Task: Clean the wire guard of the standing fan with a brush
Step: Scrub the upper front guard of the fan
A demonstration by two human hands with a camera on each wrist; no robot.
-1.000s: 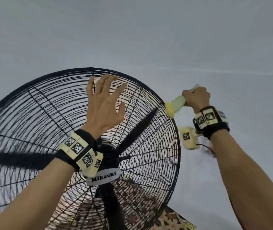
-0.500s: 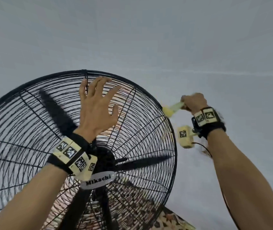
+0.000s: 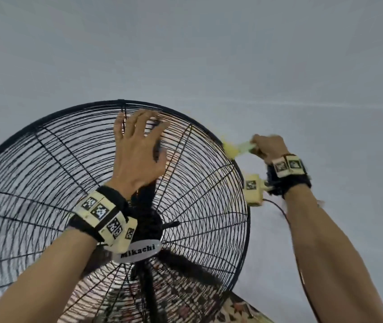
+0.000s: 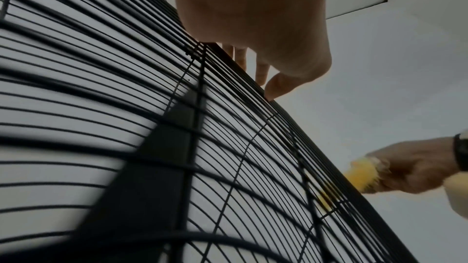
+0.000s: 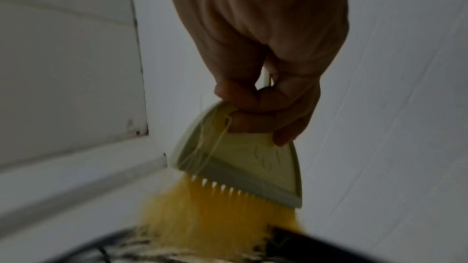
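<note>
The fan guard (image 3: 53, 173) fills the left side, thin stiff wires that look bendy, so the left hand (image 3: 136, 150) lies flat and loose on top while the right hand (image 3: 268, 145) grips the soft yellow brush (image 3: 232, 149) at its rim.

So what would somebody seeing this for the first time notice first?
The big black wire guard of the standing fan fills the lower left of the head view, the left hand spread flat on its upper part. At its right rim, the right hand grips a brush, yellow bristles on the wires.
</note>
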